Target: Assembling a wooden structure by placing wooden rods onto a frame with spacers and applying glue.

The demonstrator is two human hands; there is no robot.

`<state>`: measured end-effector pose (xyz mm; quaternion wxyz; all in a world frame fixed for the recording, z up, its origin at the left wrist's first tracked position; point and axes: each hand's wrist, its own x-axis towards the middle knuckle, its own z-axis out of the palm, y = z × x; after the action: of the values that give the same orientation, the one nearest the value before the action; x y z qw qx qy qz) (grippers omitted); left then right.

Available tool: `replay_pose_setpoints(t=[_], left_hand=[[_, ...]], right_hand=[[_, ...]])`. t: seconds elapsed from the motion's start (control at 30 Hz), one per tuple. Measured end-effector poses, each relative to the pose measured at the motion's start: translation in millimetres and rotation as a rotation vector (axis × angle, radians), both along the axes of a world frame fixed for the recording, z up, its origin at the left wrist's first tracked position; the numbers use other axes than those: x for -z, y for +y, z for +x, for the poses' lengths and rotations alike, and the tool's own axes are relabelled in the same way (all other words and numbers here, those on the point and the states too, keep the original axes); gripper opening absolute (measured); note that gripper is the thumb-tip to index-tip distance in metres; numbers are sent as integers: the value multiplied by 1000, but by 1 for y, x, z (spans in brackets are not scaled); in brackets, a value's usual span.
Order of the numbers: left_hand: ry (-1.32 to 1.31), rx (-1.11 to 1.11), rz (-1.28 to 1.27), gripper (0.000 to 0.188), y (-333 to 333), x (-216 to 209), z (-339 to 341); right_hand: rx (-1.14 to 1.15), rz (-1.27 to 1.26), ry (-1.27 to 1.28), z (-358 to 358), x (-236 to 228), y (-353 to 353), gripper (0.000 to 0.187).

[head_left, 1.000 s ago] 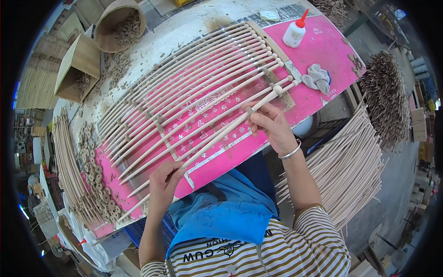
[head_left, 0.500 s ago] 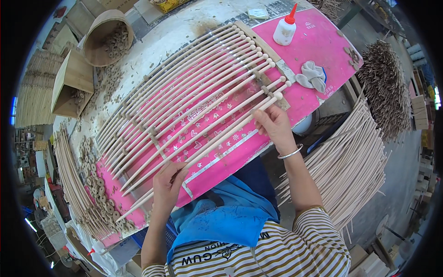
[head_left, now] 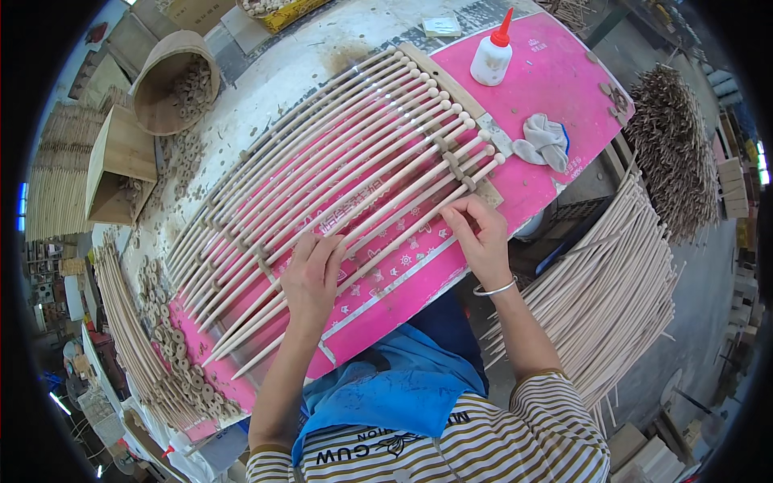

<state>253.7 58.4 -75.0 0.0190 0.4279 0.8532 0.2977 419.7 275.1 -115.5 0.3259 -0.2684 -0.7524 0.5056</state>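
A row of pale wooden rods (head_left: 338,173), each with a ball at its far-right end, lies side by side across the pink tabletop sheet. Small brown wooden spacers (head_left: 452,165) sit between them in lines. Pinched between the thumb and fingers of my right hand (head_left: 481,237) is the nearest rod (head_left: 394,245), just below its ball end. My left hand (head_left: 308,282) lies over the middle of the nearest rods, its fingertips closed on a rod; the hand hides part of them. The rods' tapered ends reach down to the lower left.
Loose brown wooden rings (head_left: 173,342) lie along the left edge beside a rod bundle (head_left: 133,322). A round tub (head_left: 153,84) and an open box (head_left: 105,173) lie beyond. A glue bottle (head_left: 491,60) and glove (head_left: 546,141) sit right; more rods (head_left: 604,298) stand off the table.
The rod in my hands has moved up and right, closer against the row. My left hand has moved up and right with it; the right hand has shifted slightly lower in view.
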Motion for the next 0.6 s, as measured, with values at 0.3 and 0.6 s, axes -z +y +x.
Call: replay_pose_setpoints(t=[0.3, 0.6], left_hand=[[212, 40, -115, 21, 8, 11, -4], [274, 93, -106, 32, 5, 5, -7]], right_hand=[[-23, -51, -19, 4, 4, 2, 12], [-19, -122, -78, 11, -6, 10, 14]])
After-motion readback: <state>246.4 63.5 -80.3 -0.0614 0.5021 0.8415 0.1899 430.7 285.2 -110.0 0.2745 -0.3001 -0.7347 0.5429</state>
